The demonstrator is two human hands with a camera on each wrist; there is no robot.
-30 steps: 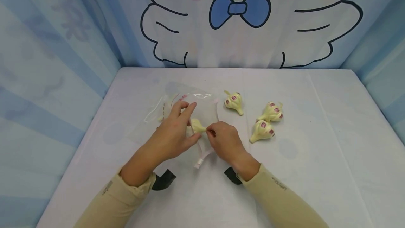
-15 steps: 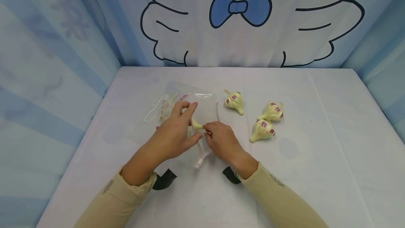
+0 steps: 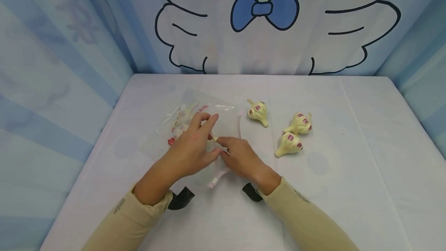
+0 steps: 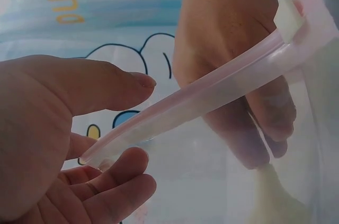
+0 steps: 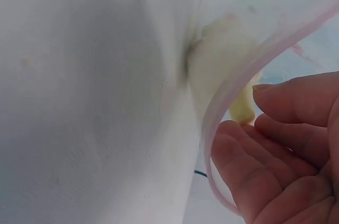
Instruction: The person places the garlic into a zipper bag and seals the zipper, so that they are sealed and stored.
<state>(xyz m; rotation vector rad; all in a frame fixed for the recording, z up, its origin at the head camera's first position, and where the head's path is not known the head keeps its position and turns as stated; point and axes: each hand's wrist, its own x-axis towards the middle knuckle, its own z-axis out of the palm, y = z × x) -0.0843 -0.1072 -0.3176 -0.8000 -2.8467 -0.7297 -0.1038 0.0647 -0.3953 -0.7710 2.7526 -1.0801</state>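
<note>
I am holding the clear zip bag [image 3: 209, 127] open with my left hand [image 3: 189, 148], pinching its pink zipper rim [image 4: 212, 99] so the mouth is gaping. My right hand [image 3: 240, 156] is reaching in with loose fingers, seemingly nudging a toy garlic bulb [image 4: 275, 197] inside. Farther off, three garlic bulbs [image 3: 258, 111] are lying on the table [image 3: 348, 146].

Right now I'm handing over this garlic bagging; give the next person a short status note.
Left hand holds the clear zip bag open at its mouth.
Right hand pushes a garlic bulb in; only its stem tip shows.
Done: at least one bulb already lies inside, towards the bag's far end.
Left: three loose bulbs on the table to the right, at and; the zip strip is unsealed.
</note>
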